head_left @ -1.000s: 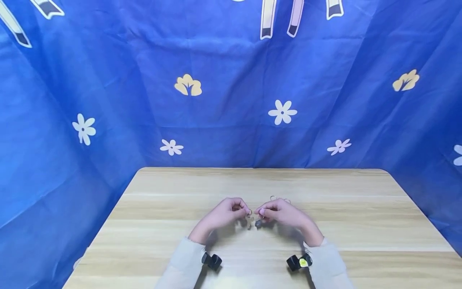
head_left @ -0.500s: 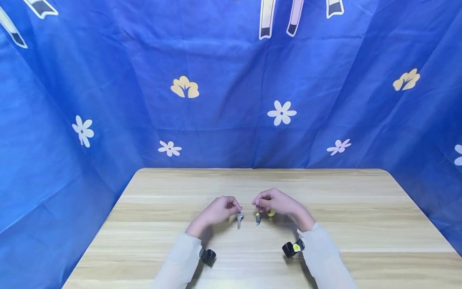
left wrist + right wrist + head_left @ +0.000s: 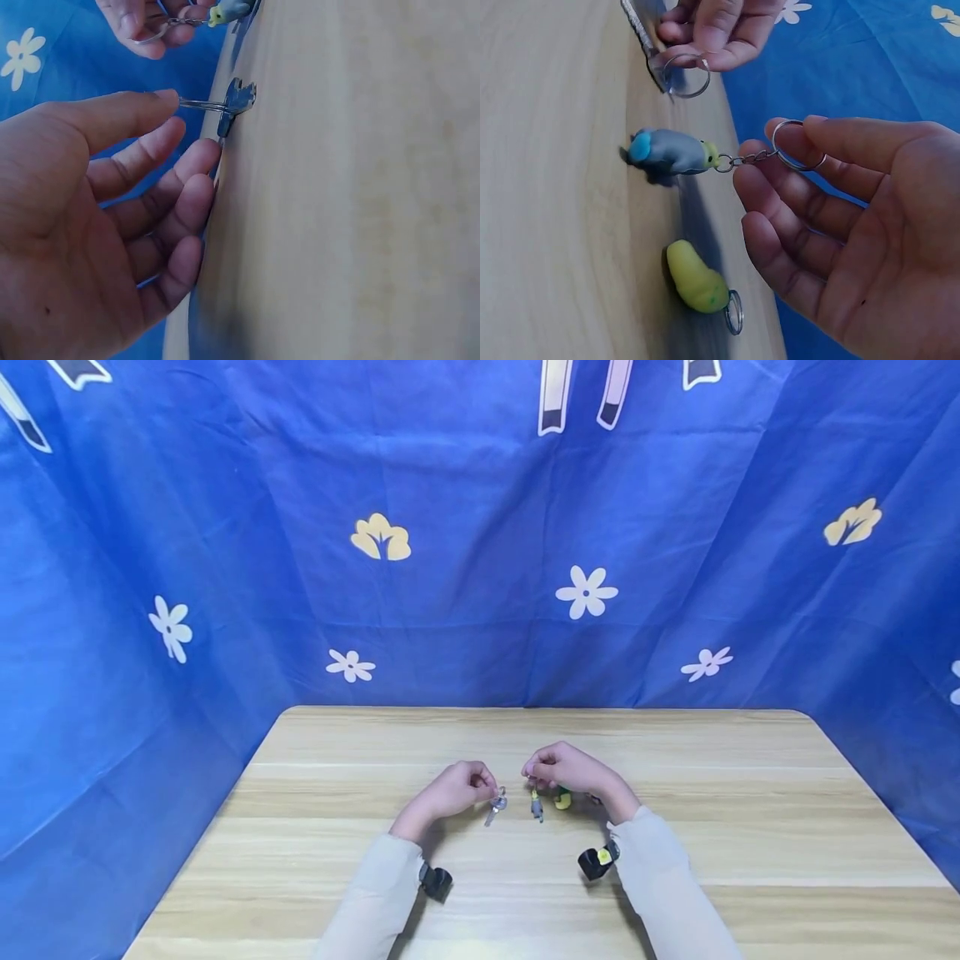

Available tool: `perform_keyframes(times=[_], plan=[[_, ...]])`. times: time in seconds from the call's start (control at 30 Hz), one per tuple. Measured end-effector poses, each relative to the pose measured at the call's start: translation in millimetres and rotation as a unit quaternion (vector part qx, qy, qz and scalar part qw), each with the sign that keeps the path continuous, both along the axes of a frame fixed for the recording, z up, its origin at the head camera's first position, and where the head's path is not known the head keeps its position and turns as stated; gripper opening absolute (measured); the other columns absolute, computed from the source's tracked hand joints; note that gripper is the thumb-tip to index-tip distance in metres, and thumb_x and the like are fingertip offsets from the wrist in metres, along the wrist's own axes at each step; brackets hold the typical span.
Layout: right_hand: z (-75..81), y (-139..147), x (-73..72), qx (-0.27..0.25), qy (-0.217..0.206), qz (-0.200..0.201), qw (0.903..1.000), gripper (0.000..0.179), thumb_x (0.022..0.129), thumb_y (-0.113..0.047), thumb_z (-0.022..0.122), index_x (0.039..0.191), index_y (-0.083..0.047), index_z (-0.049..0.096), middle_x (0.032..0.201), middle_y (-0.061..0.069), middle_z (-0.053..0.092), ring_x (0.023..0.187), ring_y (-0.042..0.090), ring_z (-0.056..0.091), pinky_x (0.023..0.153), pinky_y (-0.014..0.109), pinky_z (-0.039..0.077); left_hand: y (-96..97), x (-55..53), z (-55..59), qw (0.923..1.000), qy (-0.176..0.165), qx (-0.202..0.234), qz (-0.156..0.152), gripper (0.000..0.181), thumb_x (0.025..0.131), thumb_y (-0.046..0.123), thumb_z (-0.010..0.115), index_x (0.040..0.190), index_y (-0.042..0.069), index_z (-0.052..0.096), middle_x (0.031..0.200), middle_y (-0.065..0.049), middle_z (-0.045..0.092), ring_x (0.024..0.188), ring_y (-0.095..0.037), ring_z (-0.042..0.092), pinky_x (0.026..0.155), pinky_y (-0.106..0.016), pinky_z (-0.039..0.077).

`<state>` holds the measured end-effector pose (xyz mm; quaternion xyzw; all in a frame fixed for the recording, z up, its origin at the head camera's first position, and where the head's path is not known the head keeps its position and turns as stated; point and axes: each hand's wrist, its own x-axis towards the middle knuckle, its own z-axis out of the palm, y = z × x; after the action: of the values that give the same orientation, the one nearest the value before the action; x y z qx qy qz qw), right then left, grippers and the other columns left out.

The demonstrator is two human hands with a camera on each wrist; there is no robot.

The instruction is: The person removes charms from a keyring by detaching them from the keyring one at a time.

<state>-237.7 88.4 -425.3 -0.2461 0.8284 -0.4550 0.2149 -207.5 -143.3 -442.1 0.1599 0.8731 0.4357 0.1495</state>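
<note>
My left hand (image 3: 457, 789) pinches a key ring between thumb and index finger. A metal key (image 3: 492, 814) hangs from it, its dark head (image 3: 234, 105) close over the table in the left wrist view. Across from it, my right hand (image 3: 572, 770) pinches the split ring (image 3: 799, 145) of a keychain. On its short chain (image 3: 748, 158) hangs a small grey animal figure (image 3: 671, 151) with a yellow head and a light blue end. The two hands are apart, with the key and the figure between them.
Beside the right hand, a yellow keychain charm (image 3: 694, 277) with its own ring (image 3: 735, 312) lies on the wooden table (image 3: 337, 860). Partly behind the right wrist is a small dark item (image 3: 596, 799). A blue patterned cloth (image 3: 465, 568) surrounds the table's back and sides.
Both hands have moved apart from close together: the left went leftward with the key, the right up toward the far edge with the keychain figure. The yellow charm has come into view.
</note>
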Motion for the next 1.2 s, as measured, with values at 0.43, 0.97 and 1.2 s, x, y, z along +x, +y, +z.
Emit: perform_keyframes(times=[0.43, 0.97, 1.2], plan=[[-1.5, -4.1, -14.2, 0.026, 0.008, -0.017, 0.9995, 0.021, 0.097, -0.01, 0.05, 0.096, 0.001, 0.069, 0.083, 0.009, 0.07, 0.069, 0.015, 0.062, 0.063, 0.028, 0.052, 5.9, -13.8, -2.6, 0.9955, -0.032, 0.024, 0.086, 0.006, 0.084, 0.003, 0.063, 0.087, -0.001, 0.066, 0.076, -0.007, 0.064, 0.065, -0.013, 0.058, 0.065, -0.025, 0.053], [-5.8, -0.9, -22.0, 0.04, 0.008, -0.047, 0.9981, 0.021, 0.098, -0.011, 0.05, 0.099, 0.0, 0.068, 0.08, 0.012, 0.066, 0.068, 0.018, 0.059, 0.06, 0.032, 0.052, 2.3, -20.9, 1.1, 0.998, -0.047, 0.023, 0.036, 0.012, 0.088, -0.002, 0.053, 0.09, -0.005, 0.064, 0.084, -0.012, 0.066, 0.075, -0.017, 0.058, 0.075, -0.027, 0.05], [-8.2, -4.1, -19.1, 0.041, -0.002, -0.042, 0.9983, 0.021, 0.098, -0.011, 0.051, 0.099, 0.001, 0.068, 0.081, 0.012, 0.067, 0.067, 0.016, 0.059, 0.06, 0.03, 0.052, 8.0, -24.2, 0.8, 0.9991, -0.034, -0.02, 0.017, 0.013, 0.092, 0.005, 0.056, 0.09, -0.001, 0.066, 0.085, -0.008, 0.068, 0.077, -0.016, 0.057, 0.075, -0.027, 0.047]])
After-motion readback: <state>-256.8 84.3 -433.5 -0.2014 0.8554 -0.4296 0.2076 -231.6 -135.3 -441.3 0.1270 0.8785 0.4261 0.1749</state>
